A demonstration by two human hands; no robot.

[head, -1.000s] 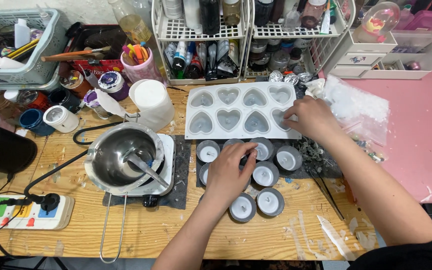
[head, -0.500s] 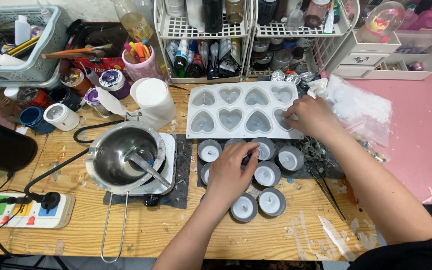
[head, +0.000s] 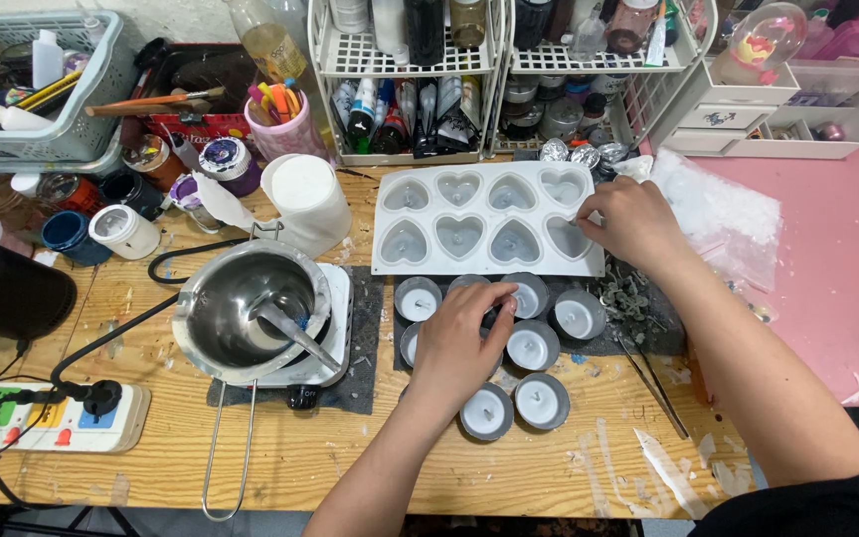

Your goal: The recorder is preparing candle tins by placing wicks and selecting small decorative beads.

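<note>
left hand: palm down, fingers curled onto the tealight cups, fingertips pinching one just below the heart mould | right hand: forearm angled in from the right, fingers gripping the mould's right edge | cups: clustered on dark mat directly below the mould

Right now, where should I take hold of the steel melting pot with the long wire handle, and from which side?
Grip the long wire handle of the steel melting pot, coming from the table's near edge. It sticks straight out toward you, past the white hotplate, with bare wood around it. The bowl sits on the hotplate and may be hot, and a metal spoon leans inside, so lift level.
</note>
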